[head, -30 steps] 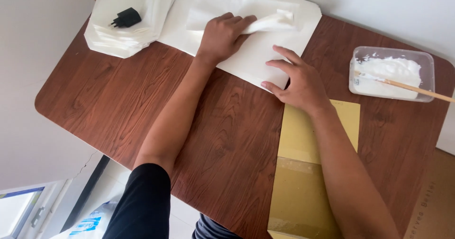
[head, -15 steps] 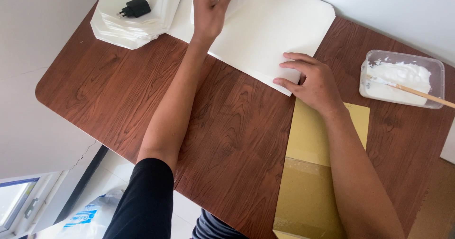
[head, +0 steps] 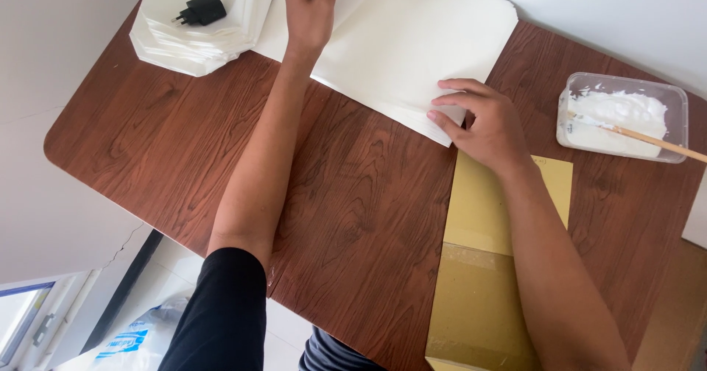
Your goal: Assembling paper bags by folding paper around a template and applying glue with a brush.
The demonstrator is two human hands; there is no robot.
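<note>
Head view, single frame.

Table: dark wood grain, rounded corner at the left, seen from above.

Paper sheet: large, white, flat on the far middle of the table, its near corner pointing toward the person.

Left hand: stretched out to the far edge of the sheet, palm down on the paper, fingers running out of the top of the picture; whether they are curled round the edge or lie flat cannot be told.

Right hand: at the near corner of the sheet, fingers bent and drawn together, fingertips pressing on the paper at that corner; the wrist lies over the cardboard.

Paper stack: pile of white sheets at the far left of the table, just beside the large sheet and partly overlapping it.

Plug adapter: small, black, lying on top of the stack.

Cardboard: flat yellow-brown piece on the near right of the table, running off the near edge, with a strip of tape across its middle.

Tub: clear plastic, rectangular, on the right side of the table, well apart from the sheet, holding white paste.

Stick: thin, wooden, one end in the paste, the other resting over the tub's right rim.

Sleeve: black, on the left upper arm.
</note>
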